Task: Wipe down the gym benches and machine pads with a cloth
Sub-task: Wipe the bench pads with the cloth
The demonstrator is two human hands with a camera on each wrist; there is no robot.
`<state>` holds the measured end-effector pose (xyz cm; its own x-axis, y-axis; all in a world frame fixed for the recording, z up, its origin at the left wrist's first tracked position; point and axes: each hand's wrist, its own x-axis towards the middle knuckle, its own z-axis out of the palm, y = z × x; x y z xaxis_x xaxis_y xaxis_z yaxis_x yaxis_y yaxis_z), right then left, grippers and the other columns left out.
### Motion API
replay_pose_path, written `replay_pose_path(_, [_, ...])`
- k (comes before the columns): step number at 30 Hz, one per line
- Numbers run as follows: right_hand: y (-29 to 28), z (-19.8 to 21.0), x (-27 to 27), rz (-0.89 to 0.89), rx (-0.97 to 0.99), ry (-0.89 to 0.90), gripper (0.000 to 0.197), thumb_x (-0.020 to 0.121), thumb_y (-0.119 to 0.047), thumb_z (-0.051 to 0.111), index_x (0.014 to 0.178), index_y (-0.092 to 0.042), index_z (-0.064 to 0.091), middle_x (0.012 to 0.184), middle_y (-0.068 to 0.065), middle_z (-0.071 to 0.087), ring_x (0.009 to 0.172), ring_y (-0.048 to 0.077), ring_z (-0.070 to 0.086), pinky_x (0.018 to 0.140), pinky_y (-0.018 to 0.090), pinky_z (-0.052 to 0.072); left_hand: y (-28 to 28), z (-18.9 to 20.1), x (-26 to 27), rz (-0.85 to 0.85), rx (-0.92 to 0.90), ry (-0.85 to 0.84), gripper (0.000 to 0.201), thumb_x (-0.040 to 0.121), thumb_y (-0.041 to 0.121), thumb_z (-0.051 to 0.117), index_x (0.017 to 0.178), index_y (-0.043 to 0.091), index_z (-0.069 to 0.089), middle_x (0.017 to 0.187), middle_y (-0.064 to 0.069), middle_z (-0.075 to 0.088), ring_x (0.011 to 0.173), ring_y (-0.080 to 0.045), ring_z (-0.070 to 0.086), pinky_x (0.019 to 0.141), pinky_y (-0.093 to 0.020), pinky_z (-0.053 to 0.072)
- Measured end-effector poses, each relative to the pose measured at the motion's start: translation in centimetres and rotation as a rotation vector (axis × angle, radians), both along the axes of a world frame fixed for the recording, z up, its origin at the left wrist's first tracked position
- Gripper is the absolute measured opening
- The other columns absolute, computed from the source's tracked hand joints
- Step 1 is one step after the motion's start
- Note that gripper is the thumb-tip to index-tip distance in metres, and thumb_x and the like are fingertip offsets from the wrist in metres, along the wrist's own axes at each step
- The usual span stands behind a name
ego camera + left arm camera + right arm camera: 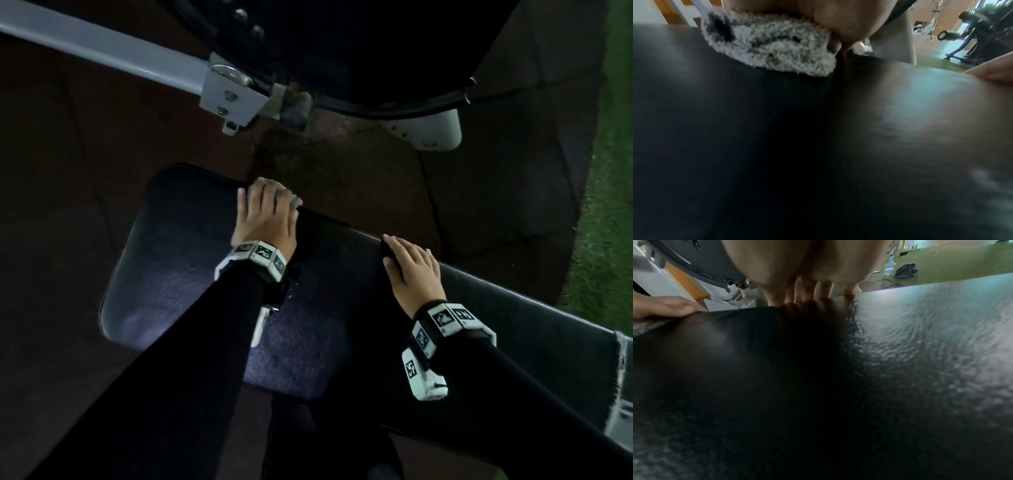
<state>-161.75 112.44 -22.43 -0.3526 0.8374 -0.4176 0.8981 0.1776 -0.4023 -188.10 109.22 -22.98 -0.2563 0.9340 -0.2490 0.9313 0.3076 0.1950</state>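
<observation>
- Fingers (263, 192) of the left hand (265, 219) curl over a bunched grey fleecy cloth (766, 43), pressing it onto the far edge of the black seat pad (191, 260), right at the gap where it meets the long back pad (513, 322).
- Right hand (412, 270) lies flat on the back pad with its fingers (807, 293) straight and slightly spread, reaching the far edge; it holds nothing and seems to be steadying the bench.
- Cloth looks soft, light and thick-piled, so it should crush easily and slip out of shape; keeping it wadded under the palm with the fingertips hooked over its front fold looks the surest hold.
- Pad covering is a grained, slightly shiny vinyl, firm and probably smooth enough for the cloth to glide; the seam between pads likely needs the cloth's edge pushed in.
- Beyond the bench stands a grey machine frame (233, 92); a spray bottle (890, 266) sits on the green floor, well apart.
</observation>
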Motion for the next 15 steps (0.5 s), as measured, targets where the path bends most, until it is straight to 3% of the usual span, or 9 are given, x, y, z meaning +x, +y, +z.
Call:
replay_pose_path(6, [0.9, 0.0, 0.2, -0.07, -0.006, 0.053, 0.035, 0.098, -0.026, 0.041, 0.131, -0.028, 0.05, 0.132, -0.004, 0.052, 0.127, 0.018, 0.04, 0.11, 0.037, 0.021, 0.5, 0.0, 8.0, -0.174, -0.11, -0.113, 0.05, 0.099, 0.035, 0.028, 0.146, 0.018, 0.027, 0.155, -0.007, 0.021, 0.145, -0.026, 0.005, 0.117, -0.047, -0.003])
replay_pose_path(11, [1.7, 0.2, -2.6, -0.137, -0.036, 0.009, 0.035, 0.097, -0.032, 0.041, 0.129, -0.022, 0.049, 0.133, 0.001, 0.047, 0.124, 0.021, 0.042, 0.105, 0.041, 0.026, -0.2, 0.3, 7.6, -0.035, 0.021, -0.397, 0.053, 0.1, 0.027, 0.034, 0.15, 0.018, 0.019, 0.159, -0.005, 0.009, 0.147, -0.019, 0.002, 0.116, -0.033, -0.005])
replay_pose_path(15, [2.2, 0.8, -7.3, -0.066, -0.037, 0.103, 0.043, 0.096, -0.04, 0.039, 0.134, -0.02, 0.042, 0.14, 0.005, 0.041, 0.128, 0.024, 0.04, 0.106, 0.043, 0.028, -4.3, 0.3, 4.2, 0.102, 0.012, -0.281, 0.055, 0.1, 0.034, 0.028, 0.151, 0.019, 0.014, 0.159, 0.001, 0.007, 0.146, -0.013, 0.001, 0.115, -0.032, -0.007])
